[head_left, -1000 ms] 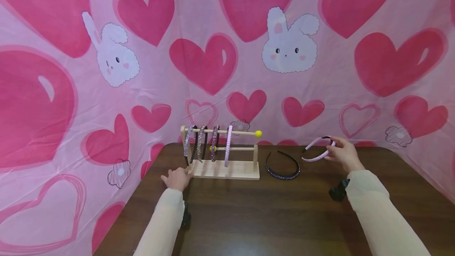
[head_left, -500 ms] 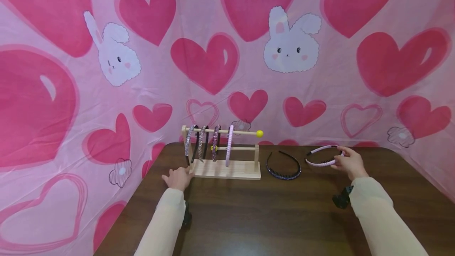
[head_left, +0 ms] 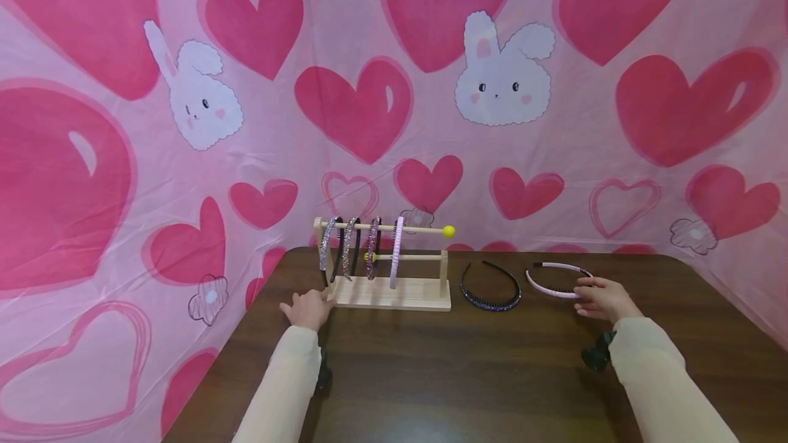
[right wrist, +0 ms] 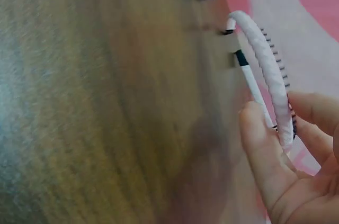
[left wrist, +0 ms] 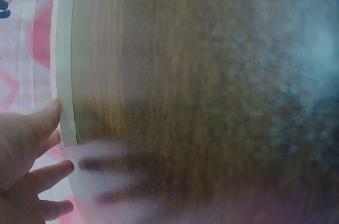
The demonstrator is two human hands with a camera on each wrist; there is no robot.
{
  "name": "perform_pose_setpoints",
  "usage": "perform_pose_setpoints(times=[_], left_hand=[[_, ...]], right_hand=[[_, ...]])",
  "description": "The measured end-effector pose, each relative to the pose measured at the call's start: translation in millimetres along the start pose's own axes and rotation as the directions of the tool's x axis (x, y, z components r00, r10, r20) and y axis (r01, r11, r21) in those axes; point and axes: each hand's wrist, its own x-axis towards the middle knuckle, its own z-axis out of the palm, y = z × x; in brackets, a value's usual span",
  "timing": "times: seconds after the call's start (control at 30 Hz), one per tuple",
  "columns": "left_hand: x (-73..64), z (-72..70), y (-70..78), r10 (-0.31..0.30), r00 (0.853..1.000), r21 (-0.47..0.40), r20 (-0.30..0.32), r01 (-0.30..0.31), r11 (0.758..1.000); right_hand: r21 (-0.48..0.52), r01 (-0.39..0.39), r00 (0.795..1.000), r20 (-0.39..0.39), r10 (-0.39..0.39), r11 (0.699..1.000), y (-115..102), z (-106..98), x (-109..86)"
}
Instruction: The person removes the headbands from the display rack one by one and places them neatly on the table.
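In the head view my left hand (head_left: 308, 309) rests at the left end of the wooden headband rack (head_left: 389, 303). Its thumb touches the pale base (left wrist: 65, 75) in the left wrist view, and the other fingers lie loosely spread. To the right, my right hand (head_left: 606, 298) holds one side of a pale pink headband (head_left: 543, 289) low over the table. Thumb and fingers sit on either side of the band (right wrist: 273, 78) in the right wrist view, with its black comb teeth facing the fingers. Whether the band touches the table is unclear.
Several headbands hang on the rack's upper rod: glittery ones and a pale pink one (head_left: 398, 251). A yellow ball (head_left: 449, 231) caps that rod. Between rack and right hand, a dark glittery headband (head_left: 492, 306) lies on the brown table (head_left: 455, 374). A pink heart-patterned cloth (head_left: 425, 135) hangs behind.
My right hand has moved down and slightly right with the pale pink headband, which has lowered and turned flatter to the table. The left hand and rack have stayed in place.
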Motion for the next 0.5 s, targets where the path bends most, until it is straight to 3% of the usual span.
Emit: perform_pose_setpoints(times=[0.3, 0.5], left_hand=[[-1.5, -0.4, 0.9, -0.001, 1.0, -0.005, 0.001, 0.001, 1.0], [-0.2, 0.8, 0.1, 0.003, 1.0, -0.003, 0.001, -0.003, 1.0]], right_hand=[[-0.098, -0.057, 0.998, 0.01, 0.058, 0.994, 11.6, 0.9, 1.9], [-0.099, -0.083, 0.995, 0.042, 0.088, 0.992, 17.5, 2.3, 2.7]])
